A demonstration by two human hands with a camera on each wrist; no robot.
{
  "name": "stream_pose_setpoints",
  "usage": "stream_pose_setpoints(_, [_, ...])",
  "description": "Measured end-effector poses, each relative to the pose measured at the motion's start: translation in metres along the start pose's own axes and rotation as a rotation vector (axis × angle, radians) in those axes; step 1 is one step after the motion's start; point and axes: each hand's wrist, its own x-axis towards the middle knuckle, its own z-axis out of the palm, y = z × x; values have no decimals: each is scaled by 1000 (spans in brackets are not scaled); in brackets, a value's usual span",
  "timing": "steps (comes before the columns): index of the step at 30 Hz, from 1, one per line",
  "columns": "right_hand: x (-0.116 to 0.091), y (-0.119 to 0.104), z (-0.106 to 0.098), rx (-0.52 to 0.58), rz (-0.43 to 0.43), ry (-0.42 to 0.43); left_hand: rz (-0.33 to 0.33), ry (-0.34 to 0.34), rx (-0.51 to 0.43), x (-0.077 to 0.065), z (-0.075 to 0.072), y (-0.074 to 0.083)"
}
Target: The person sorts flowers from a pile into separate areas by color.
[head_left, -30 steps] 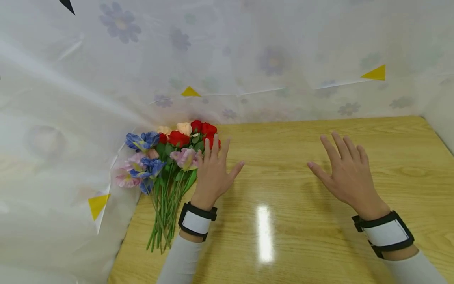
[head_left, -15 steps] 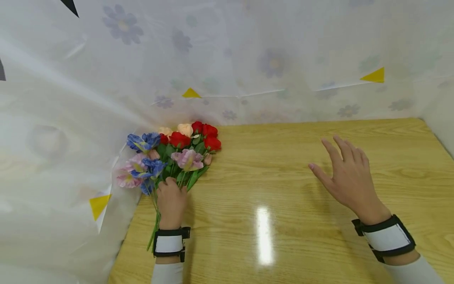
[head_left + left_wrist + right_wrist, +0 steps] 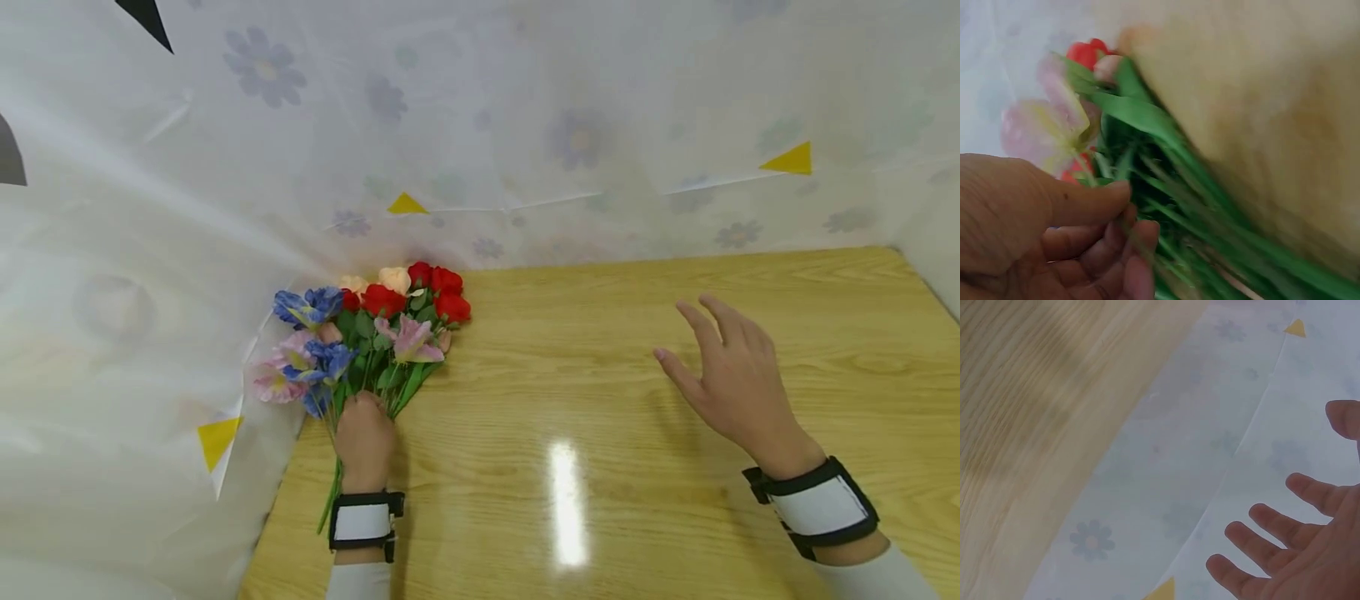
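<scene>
A heap of flowers with long green stems lies at the table's left: red roses [image 3: 384, 300], pale peach roses [image 3: 393, 281], blue irises [image 3: 330, 360] and pink irises with yellow streaks. My left hand [image 3: 365, 437] is over the stems [image 3: 330, 500], fingers curled. In the left wrist view, its thumb and fingers pinch the thin stem of a pink iris [image 3: 1047, 134], above the other green stems [image 3: 1210, 225]. The lower end of that stem is hidden. My right hand [image 3: 738, 392] hovers over the table's right side, fingers spread and slightly bent, holding nothing.
The wooden table [image 3: 600, 375] carries a bright light reflection near its front middle. A whitish flower-print sheet [image 3: 510, 125] hangs along the back and left sides, with yellow triangles [image 3: 791, 160] on it. The flowers lie close against the left sheet.
My left hand has moved left and down from above the flowers and taken hold of a pink iris, whose bloom has shifted and tilted. The right hand's fingers have bent a little.
</scene>
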Motion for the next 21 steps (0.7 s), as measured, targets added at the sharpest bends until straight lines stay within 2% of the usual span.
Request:
stream_pose_setpoints(2, [0, -3, 1, 41, 4, -12, 18, 33, -77, 0, -5, 5])
stream_pose_setpoints(4, [0, -8, 2, 86, 19, -36, 17, 31, -188, 0, -10, 15])
stream_pose_setpoints(8, [-3, -24, 3, 208, 76, -131, 25, -24, -531, -1, -21, 46])
stream_pose_setpoints(10, [-3, -34, 5, 307, 125, -199, 68, -54, -720, -3, -23, 66])
stream_pose_setpoints(13, [-1, -51, 10, 474, 199, -308, 198, -80, -933, -9, -21, 99])
stream_pose_setpoints(17, [4, -72, 15, 652, 273, -439, 394, -103, -1022, -22, -16, 146])
stream_pose_setpoints(19, [6, -82, 18, 740, 312, -489, 451, -143, -1023, -29, -15, 165])
stream_pose_setpoints(21, [7, -90, 20, 852, 348, -528, 472, -198, -1029, -35, -19, 182])
